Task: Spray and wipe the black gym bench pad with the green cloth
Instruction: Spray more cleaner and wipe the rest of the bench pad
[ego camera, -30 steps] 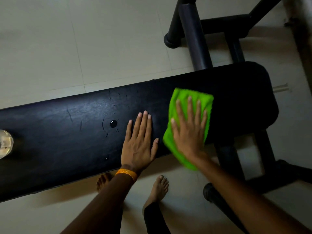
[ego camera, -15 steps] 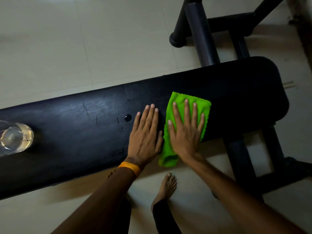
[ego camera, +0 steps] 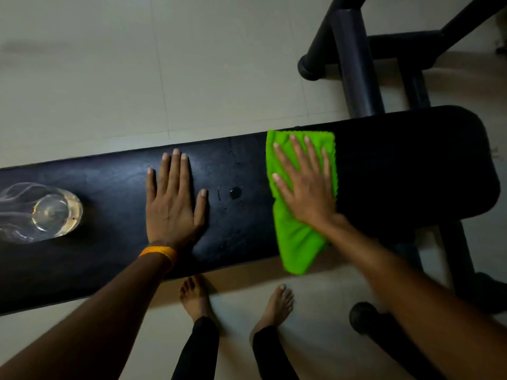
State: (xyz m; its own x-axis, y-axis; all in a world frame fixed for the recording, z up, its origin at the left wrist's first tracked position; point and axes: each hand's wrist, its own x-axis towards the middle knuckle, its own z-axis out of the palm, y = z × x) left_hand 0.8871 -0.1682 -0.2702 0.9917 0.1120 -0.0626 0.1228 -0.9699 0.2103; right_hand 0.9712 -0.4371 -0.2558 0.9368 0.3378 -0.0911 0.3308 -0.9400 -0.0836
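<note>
There is only the one view, a wide-angle camera on the person's head, looking steeply down and forward from close above. The bench pad [ego camera: 384, 174] runs across the middle of the frame, tilting up to the right. Tiled floor [ego camera: 137, 78] fills the top, and bare feet [ego camera: 194, 297] show at the lower centre.

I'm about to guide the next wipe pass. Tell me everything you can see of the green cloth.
The green cloth is bright lime, fuzzy like microfibre, with wavy edges. It lies flat across the black bench pad, its near corner hanging over the pad's front edge. The right hand presses on it, palm down, fingers spread. Nothing else touches it.
</note>
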